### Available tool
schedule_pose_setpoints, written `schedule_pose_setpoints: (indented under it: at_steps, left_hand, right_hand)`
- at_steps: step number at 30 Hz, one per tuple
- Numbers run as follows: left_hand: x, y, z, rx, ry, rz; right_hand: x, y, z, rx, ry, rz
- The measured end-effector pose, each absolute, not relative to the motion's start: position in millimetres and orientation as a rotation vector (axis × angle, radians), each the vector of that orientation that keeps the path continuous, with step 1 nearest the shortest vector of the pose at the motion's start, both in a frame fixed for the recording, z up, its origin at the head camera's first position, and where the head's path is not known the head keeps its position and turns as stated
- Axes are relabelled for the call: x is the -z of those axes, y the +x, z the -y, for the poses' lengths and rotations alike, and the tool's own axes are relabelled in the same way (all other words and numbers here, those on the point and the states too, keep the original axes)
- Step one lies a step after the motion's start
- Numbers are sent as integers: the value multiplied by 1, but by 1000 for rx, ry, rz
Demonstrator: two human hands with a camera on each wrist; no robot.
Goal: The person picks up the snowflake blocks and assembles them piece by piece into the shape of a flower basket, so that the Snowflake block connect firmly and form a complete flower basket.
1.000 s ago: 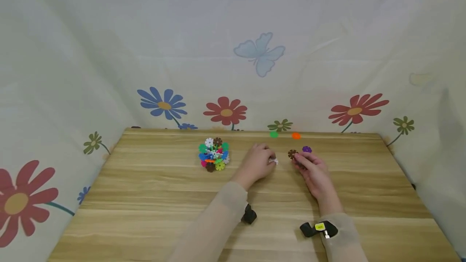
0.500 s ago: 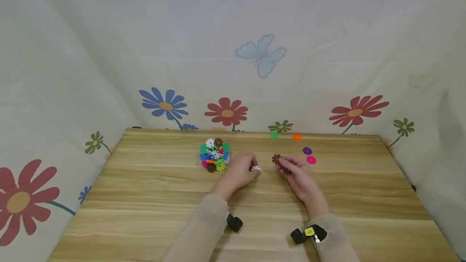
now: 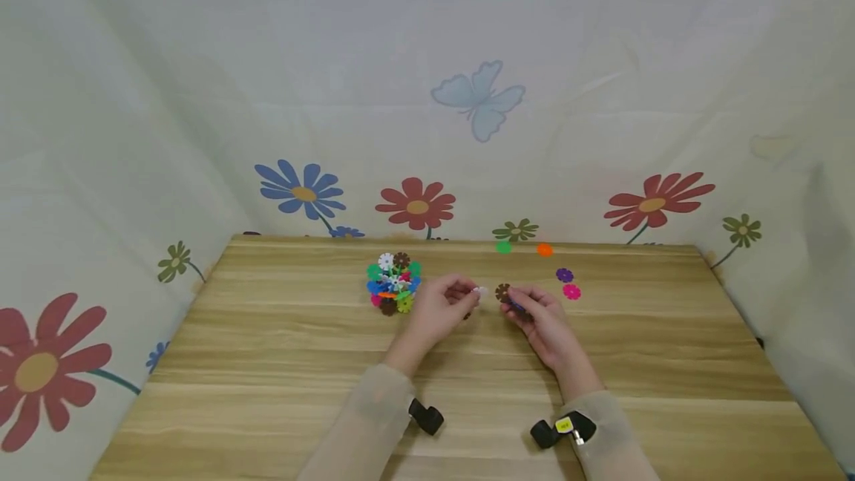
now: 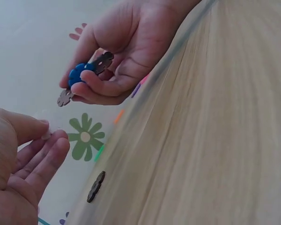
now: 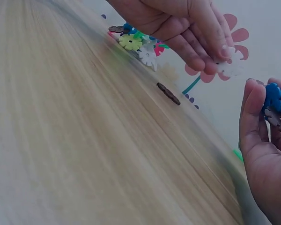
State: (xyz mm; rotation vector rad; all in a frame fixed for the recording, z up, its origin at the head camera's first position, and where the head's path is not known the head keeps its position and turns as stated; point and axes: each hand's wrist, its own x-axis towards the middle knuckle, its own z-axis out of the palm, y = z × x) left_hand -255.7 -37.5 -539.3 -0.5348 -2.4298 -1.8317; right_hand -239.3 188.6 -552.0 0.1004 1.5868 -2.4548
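My left hand [image 3: 436, 310] pinches a white snowflake disc [image 5: 232, 64] between thumb and fingertips. Below that hand a loose brown snowflake disc [image 4: 96, 186] lies on the wooden table [image 3: 267, 392]. Across from it, my right hand [image 3: 546, 326] grips a small joined piece: a blue snowflake disc [image 4: 78, 75] with brown discs [image 4: 103, 63] slotted at its sides. Its fingers partly cover this piece. In the head view the white disc is held just left of the brown edge of the joined piece, with a small gap between them.
Left of my hands stands a round cluster of many-coloured snowflake discs [image 3: 394, 285]. Toward the back right lie a green disc [image 3: 504, 247], an orange disc [image 3: 545, 249], a purple disc [image 3: 564, 275] and a pink disc [image 3: 571, 292]. A flowered cloth [image 3: 561, 169] hangs behind the table.
Both hands have moved left, and the left hand has risen a little with the white disc. A brown disc now shows beneath it. The pink disc has come into view behind the right hand.
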Motion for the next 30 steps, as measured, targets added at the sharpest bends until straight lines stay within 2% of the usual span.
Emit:
schedule_pose_setpoints:
  at_steps: [30]
  left_hand:
    - [541, -245, 25, 1657, -705, 2443]
  right_hand:
    - [549, -236, -197, 2389, 29, -1541]
